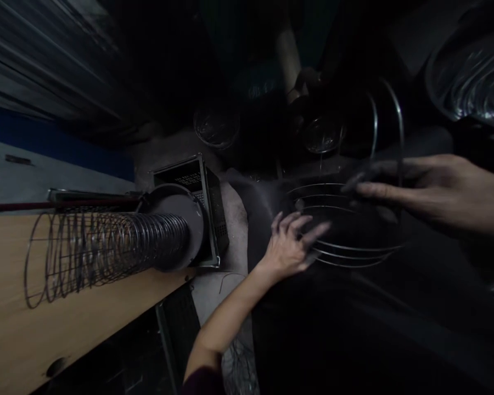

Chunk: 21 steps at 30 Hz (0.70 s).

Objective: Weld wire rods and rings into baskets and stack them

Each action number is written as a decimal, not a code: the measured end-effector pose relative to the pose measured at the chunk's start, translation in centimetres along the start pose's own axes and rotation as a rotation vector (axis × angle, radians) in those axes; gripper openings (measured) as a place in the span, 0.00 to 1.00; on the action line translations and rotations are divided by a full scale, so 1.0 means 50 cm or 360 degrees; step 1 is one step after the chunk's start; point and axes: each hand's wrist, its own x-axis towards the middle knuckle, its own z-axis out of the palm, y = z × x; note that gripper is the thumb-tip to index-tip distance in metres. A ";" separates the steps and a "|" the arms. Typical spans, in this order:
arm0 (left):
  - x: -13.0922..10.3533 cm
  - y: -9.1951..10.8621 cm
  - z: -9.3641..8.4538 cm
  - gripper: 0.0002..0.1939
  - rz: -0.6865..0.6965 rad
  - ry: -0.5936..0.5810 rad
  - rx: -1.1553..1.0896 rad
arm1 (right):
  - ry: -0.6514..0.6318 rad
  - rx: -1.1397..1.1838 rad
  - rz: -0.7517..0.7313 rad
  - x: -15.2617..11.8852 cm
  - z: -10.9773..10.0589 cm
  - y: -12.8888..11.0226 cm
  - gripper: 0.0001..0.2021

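Note:
In dim light, several thin metal wire rings (349,257) lie over dark cloth in front of me. My left hand (288,244) is at their left edge with its fingers spread. Its fingertips overlap the rings, and I cannot tell whether they touch. On the other side, my right hand (440,192) has its thumb and fingers closed around wire. Two curved wire loops (399,118) rise above that hand. Motion blurs its fingertips, so how many strands it grips is unclear.
Left stands a long wire-frame cage (107,247) beside a grey round disc (185,219) and a dark crate (220,219). A wooden board (16,340) lies below. Another person's arm (288,60) is at the top, near wire coils (323,136). More coiled wire (481,90) sits upper right.

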 end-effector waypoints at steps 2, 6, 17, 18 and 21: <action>0.004 -0.008 0.041 0.41 -0.0016 0.0222 0.0020 | 0.0181 0.0047 -0.0048 0.001 0.020 -0.010 0.01; 0.099 -0.023 0.043 0.41 0.0074 0.0457 -0.0142 | 0.0504 0.0081 -0.0277 0.020 0.042 -0.032 0.02; 0.252 -0.115 -0.017 0.39 0.0299 0.0931 -0.0126 | 0.0391 0.0407 -0.0405 0.163 0.006 -0.148 0.02; 0.263 -0.122 -0.025 0.39 0.0320 0.0925 -0.0120 | 0.0392 0.0396 -0.0403 0.170 0.006 -0.159 0.02; 0.290 -0.137 -0.047 0.40 0.0343 0.0880 -0.0084 | 0.0389 0.0381 -0.0463 0.188 0.006 -0.185 0.02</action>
